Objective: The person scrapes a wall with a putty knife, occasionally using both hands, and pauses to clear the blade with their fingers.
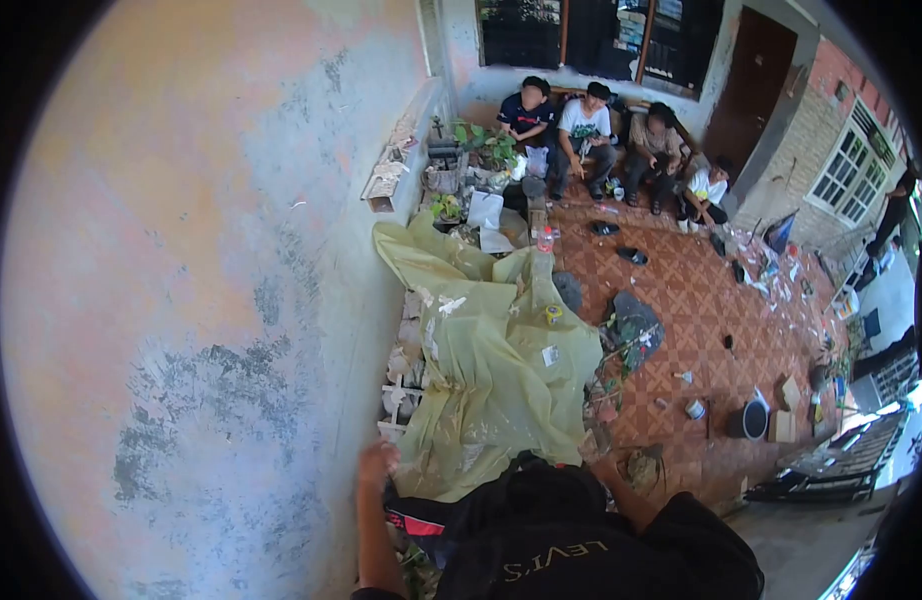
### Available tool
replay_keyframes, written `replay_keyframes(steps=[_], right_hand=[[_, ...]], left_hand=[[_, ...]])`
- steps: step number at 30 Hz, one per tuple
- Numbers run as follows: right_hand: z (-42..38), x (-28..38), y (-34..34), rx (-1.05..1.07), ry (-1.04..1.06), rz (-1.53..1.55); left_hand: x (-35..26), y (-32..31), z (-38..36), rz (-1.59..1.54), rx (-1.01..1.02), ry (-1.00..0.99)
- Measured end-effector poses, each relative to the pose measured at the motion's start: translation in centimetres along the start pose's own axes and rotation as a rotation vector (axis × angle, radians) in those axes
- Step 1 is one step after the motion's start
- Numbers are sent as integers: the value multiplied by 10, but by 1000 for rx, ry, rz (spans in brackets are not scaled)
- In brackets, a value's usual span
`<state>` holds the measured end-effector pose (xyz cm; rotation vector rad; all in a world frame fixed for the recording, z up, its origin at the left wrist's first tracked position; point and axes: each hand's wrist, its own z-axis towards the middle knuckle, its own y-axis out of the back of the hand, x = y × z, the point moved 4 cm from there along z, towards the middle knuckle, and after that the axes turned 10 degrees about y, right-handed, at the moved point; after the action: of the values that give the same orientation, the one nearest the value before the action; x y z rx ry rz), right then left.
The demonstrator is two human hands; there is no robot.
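A crumpled yellow-green plastic sheet (501,345) lies in front of me over a raised bed along the wall. My left hand (378,461) is beside the painted wall, left of the sheet's near edge. Its fingers look curled, and whatever they may hold is hidden. At the sheet's near right corner, my right hand (595,446) seems closed on the edge, its fingers partly hidden. A yellow roll of tape (553,314) and a small white paper piece (551,355) rest on the sheet. Pale blocks (399,400) show along its left side.
Several people (586,135) sit at the far end of the tiled floor (681,325). A clear bottle (545,240) stands beyond the sheet. To the right are a dark bucket (750,420), a paint can (695,409), loose sandals (632,256) and scattered debris. The wall (211,300) borders my left.
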<state>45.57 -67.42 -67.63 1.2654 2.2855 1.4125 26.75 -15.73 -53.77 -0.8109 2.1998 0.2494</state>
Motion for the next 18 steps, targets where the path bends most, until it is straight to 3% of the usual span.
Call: replay_keyframes(steps=[2,4,5,7,9,11,13,17,18], right_hand=[[-1,8,23,52,-8,-45],[-8,14,63,-363,-237,426],[-3,15,69,-344,-224,411],[18,20,80,-330,-278,707],[35,40,103,-287,-199,727],[67,75,134,-247,-93,753],[83,114,149,-170,-106,987],[140,210,155,23,317,882],[145,245,162,-23,406,813]], left_hand=[[44,-20,-4,-234,-65,147],[57,-52,-16,-357,-96,177],[71,-55,-30,-473,-146,220],[122,-48,-8,-352,-119,91],[118,-54,-27,-329,-161,8],[98,-61,-45,-449,-263,114],[91,-56,-54,-468,-287,49],[75,-46,-68,-650,-348,-26],[66,-44,-75,-727,-329,-128]])
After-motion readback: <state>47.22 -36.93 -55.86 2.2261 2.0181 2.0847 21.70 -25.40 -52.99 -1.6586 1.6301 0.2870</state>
